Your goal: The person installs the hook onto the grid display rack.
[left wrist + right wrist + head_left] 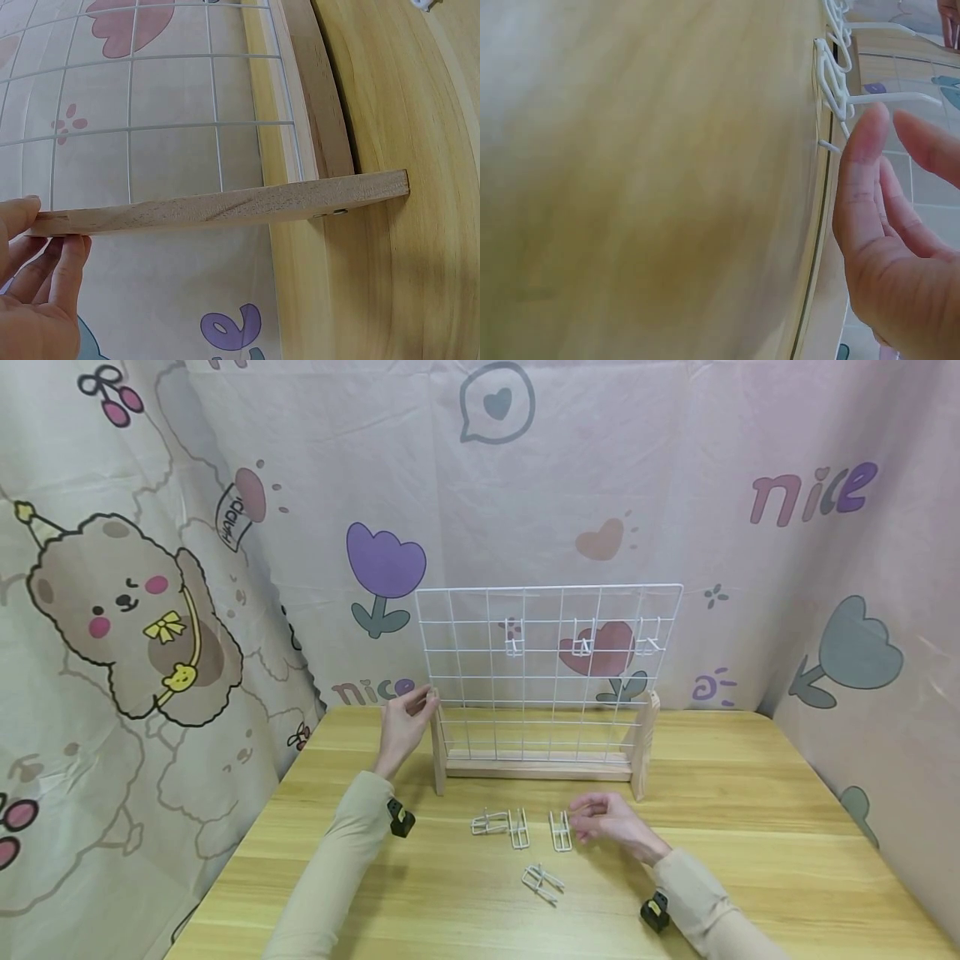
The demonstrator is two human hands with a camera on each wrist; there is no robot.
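Observation:
My left hand [405, 722] pinches the top of the left wooden upright [225, 206] of a stand, thumb on one side and fingers on the other. The stand holds up a white wire grid panel [525, 677]. Over the table, my right hand [611, 821] has its fingers loosely bent, with a gap between thumb and fingers. Its fingertips are beside a white wire hook [561, 832]; whether they touch it I cannot tell. In the right wrist view, this hook [832, 79] has a prong sticking up close to the fingertips.
More white hooks lie on the wooden table: a pair [519, 829] left of the right hand and one [542, 881] nearer the front. Three hooks hang on the grid's upper part, the middle one [582, 647] among them. A printed curtain [540, 510] stands behind the table.

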